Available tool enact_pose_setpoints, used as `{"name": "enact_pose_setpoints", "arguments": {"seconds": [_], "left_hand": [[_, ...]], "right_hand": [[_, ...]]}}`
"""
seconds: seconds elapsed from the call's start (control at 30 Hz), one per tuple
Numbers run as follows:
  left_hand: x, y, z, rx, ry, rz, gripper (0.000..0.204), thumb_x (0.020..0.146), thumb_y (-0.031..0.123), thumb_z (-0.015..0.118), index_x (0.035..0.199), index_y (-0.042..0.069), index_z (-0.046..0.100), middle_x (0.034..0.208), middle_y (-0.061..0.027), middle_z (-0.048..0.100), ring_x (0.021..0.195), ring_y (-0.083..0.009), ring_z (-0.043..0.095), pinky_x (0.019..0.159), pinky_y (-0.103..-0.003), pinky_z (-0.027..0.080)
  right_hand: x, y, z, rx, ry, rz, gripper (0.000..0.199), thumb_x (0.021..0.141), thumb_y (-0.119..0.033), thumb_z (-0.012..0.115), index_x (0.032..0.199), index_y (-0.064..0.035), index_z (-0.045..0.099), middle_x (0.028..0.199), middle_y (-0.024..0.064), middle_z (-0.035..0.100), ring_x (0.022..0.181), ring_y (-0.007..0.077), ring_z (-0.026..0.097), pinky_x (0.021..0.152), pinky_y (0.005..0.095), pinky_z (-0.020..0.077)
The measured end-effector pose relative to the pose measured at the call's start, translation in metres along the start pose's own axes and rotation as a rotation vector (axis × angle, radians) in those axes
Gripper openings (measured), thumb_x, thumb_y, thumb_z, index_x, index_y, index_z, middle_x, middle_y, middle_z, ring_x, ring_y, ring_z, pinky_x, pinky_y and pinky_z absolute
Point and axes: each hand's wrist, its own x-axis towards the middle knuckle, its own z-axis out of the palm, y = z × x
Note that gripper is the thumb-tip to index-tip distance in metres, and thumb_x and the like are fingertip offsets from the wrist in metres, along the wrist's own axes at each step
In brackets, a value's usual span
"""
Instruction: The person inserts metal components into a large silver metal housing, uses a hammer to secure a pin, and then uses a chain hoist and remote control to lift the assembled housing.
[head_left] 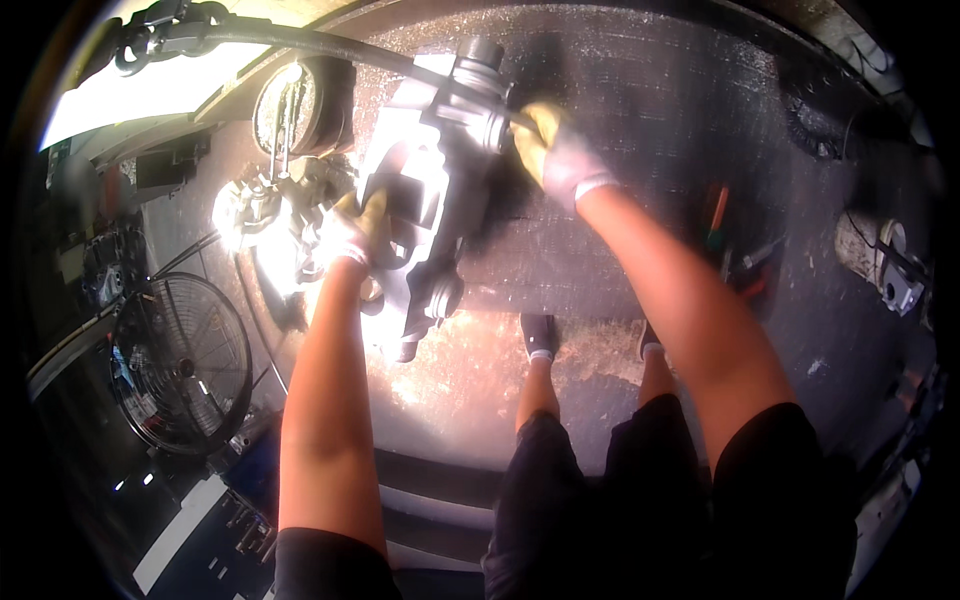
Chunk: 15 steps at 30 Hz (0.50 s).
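A large silver metal housing [440,185], with a wide opening in its side and round flanged ends, stands in front of me in strong light. My left hand [357,228], in a light glove with yellow fingers, is closed on the edge of the housing beside that opening. A long dark metal bar [340,48] slants over the far end of the housing from the upper left. My right hand [560,155], gloved alike and slightly blurred, is closed around the bar's right end, just right of the round flange.
Chain links [140,45] hang at the upper left. Left of the housing are a round drum [315,105], glare-lit metal parts [265,210] and a black cage fan [185,365]. An orange-handled tool [718,210] and a whitish bucket [868,245] are at right.
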Motion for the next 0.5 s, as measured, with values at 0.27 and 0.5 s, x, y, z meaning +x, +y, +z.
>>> {"name": "enact_pose_setpoints", "arguments": {"seconds": [0.27,0.5], "left_hand": [[-0.01,0.03,0.006,0.021,-0.122,-0.054,0.059,0.089,0.051,0.066,0.12,0.001,0.073,0.107,-0.0241,0.075,0.107,-0.0367,0.071,0.098,-0.042,0.053],[-0.017,0.052,-0.007,-0.007,-0.104,-0.079,0.037,0.096,0.032,0.073,0.114,0.0,0.075,0.093,-0.0114,0.078,0.081,-0.0171,0.069,0.079,-0.035,0.054]], "right_hand": [[-0.002,0.032,0.052,-0.202,0.303,-0.037,0.04,0.089,-0.016,0.07,0.124,-0.0012,0.058,0.139,0.0277,0.056,0.137,0.0443,0.048,0.116,0.0498,0.0407],[0.001,0.013,0.084,0.033,0.564,-0.177,0.069,0.082,-0.016,0.079,0.14,-0.0026,0.044,0.153,0.0296,0.041,0.148,0.0428,0.036,0.124,0.0498,0.0342]]}}
